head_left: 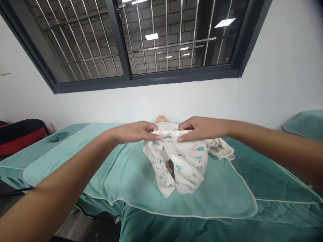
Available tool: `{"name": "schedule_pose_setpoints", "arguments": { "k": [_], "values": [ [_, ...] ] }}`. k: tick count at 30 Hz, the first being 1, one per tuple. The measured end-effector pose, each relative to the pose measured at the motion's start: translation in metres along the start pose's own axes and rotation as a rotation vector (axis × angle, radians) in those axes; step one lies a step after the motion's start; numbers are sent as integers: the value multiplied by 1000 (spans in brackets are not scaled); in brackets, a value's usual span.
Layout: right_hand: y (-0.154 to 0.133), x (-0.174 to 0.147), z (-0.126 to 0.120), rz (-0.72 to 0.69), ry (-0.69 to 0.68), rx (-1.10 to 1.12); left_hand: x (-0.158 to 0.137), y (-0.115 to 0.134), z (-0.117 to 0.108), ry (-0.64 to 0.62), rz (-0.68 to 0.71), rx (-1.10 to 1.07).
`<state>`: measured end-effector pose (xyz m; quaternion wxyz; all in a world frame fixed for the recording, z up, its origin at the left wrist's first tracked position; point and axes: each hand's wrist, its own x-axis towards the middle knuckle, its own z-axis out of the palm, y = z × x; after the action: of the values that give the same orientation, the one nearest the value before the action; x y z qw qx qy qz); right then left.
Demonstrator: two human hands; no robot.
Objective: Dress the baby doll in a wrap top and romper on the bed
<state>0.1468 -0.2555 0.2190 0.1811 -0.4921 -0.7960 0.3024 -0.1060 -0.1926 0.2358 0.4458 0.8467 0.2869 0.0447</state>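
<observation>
A pair of white baby pants [190, 164] with a small teal print hangs upright between my two hands, its legs pointing down toward the bed. My left hand [137, 131] pinches one side of the waistband between thumb and fingers. On the other side of the waistband, my right hand [203, 129] grips in the same way. Behind the pants lies a baby doll [161, 118]; its head and pale top show above the waistband, and a bit of its leg is visible between the pant legs. Most of the doll's body is hidden.
A teal blanket [121, 174] with pale piping covers the bed under the doll. Crumpled off-white cloth [222, 149] lies right of the pants. A black and red bag-like item [24, 137] sits at the far left. Behind the bed are a white wall and a barred window [161, 40].
</observation>
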Motion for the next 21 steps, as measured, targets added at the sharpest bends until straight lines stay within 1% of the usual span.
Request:
{"name": "schedule_pose_setpoints", "arguments": {
  "k": [3,5,8,11,13,17,19,21],
  "values": [
    [-17,3,-16,-40,81,123,-4,5,-7,67,101,-148],
    [-26,5,-22,-77,152,179,-5,7,-7,55,127,-218],
    [-37,6,-26,-144,223,212,-3,11,1,27,166,-323],
    [-44,4,-28,-180,245,237,1,17,11,82,265,-493],
    [-47,2,-27,-164,205,246,2,22,17,146,314,-536],
    [-48,-1,-18,-75,83,321,0,34,23,274,404,-424],
    [-48,-1,-14,-53,81,350,-4,37,23,308,428,-320],
    [-49,-1,-12,-62,99,332,-9,36,21,315,394,-179]
  ]
}}
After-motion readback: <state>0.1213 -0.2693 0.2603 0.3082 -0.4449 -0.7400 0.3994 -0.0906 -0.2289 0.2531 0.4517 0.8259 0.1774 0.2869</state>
